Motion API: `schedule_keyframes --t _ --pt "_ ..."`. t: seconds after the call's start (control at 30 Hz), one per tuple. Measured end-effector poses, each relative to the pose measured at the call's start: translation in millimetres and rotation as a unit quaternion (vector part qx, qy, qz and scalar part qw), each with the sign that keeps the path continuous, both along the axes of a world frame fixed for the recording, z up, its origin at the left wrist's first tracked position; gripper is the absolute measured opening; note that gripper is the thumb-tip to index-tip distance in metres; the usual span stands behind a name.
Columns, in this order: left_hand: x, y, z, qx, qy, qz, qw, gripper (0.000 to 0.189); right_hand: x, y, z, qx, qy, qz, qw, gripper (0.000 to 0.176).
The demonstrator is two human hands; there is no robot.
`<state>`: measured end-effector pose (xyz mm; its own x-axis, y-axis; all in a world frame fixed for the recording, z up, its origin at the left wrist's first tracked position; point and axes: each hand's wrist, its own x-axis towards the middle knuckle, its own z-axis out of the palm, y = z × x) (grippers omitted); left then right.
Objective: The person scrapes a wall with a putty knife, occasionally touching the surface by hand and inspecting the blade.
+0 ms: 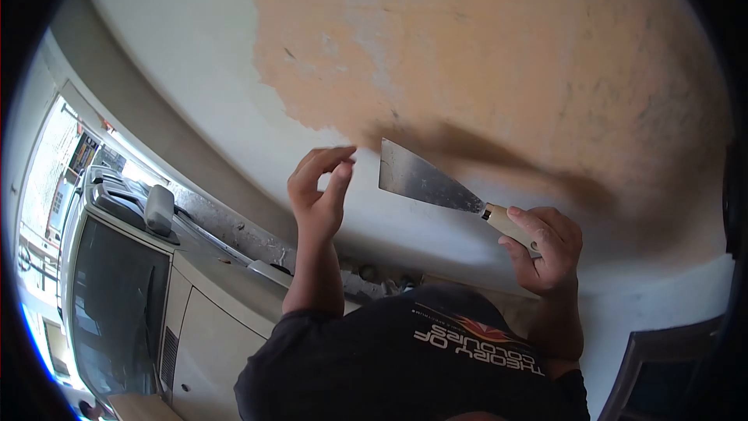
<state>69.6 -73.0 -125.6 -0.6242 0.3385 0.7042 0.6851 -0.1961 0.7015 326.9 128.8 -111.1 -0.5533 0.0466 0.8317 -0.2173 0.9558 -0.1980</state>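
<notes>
My right hand (552, 248) is closed round the pale wooden handle of a putty knife (427, 179). Its broad metal blade, smudged with residue, points left and up in front of the wall. My left hand (318, 187) is raised to the left of the blade, apart from it. The fingers there are curled, with the thumb tip close to the index fingertip and a gap inside the curve. I see nothing held in it. Behind both hands, the wall (467, 39) has a large peach-orange patch with ragged edges, bordered by white.
A vehicle (117, 304) with a windscreen and side mirror (160, 210) stands at the left. A dusty ledge (234, 230) with debris runs below the wall. A dark-framed object (662, 374) is at the lower right. Bright daylight enters at far left.
</notes>
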Motion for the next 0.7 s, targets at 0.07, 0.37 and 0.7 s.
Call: schedule_keyframes --t 0.07,0.37,0.7 --pt "9 16 -2 -0.010 -0.041 -0.059 0.997 0.026 14 -3 -7 -0.015 -0.007 -0.017 1.000 0.041" --pt "53 66 -1 -0.035 -0.168 -0.274 0.946 0.015 75 -1 -42 -0.085 0.010 -0.064 0.994 0.038" --pt "118 117 -3 -0.072 -0.173 -0.434 0.881 0.011 151 3 -98 -0.169 0.009 -0.144 0.975 0.040"
